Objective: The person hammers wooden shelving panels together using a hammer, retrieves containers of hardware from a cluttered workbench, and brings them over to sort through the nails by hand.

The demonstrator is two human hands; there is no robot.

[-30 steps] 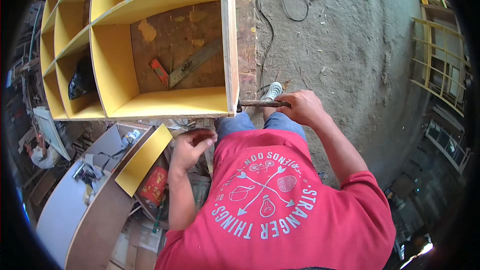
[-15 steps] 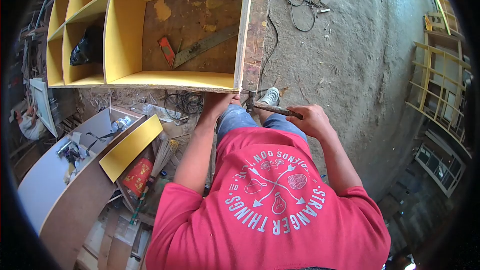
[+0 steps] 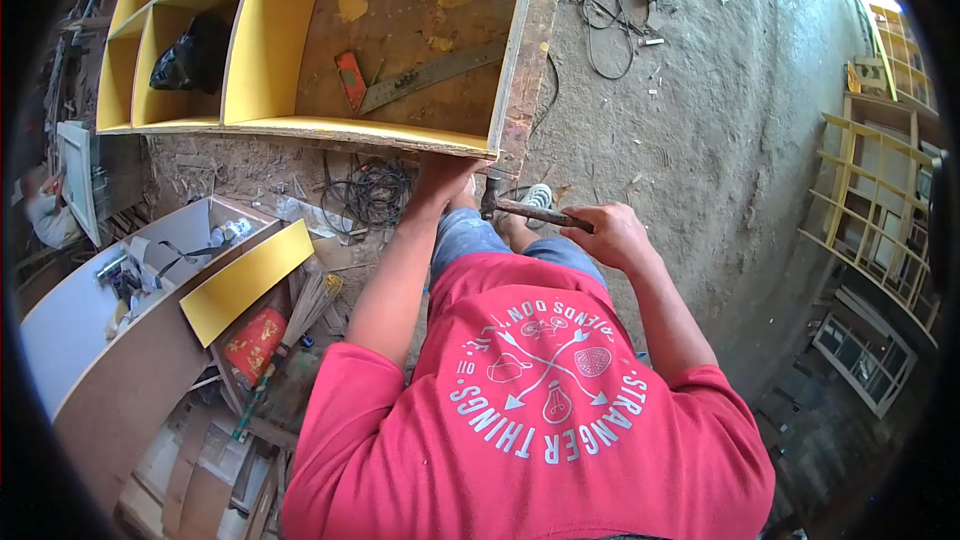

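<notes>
My right hand (image 3: 611, 234) is closed around the wooden handle of a hammer (image 3: 540, 213). The hammer's head is just below the front corner of a yellow-lined shelf cabinet (image 3: 370, 132), with a small gap between them. At that same corner my left hand (image 3: 446, 180) is up against the cabinet's near edge, fingers drawn together. What they pinch, if anything, is too small or hidden to make out. Inside the large compartment lies a try square (image 3: 430, 77) with an orange handle (image 3: 351, 78). A black plastic bag (image 3: 188, 55) sits in a smaller compartment.
Left of my legs stands an open cabinet box (image 3: 130, 360) with assorted items inside, a yellow board (image 3: 247, 282) leaning on it. Coiled cables (image 3: 368, 192) lie on the floor, with more cords (image 3: 610, 10) at the back. Frames (image 3: 880, 190) stand at right; another person (image 3: 50, 220) is far left.
The hammer head has drawn slightly away from the cabinet's corner, still in my right hand. My left hand stays at the edge. The view has shifted, so the cabinet appears higher.
</notes>
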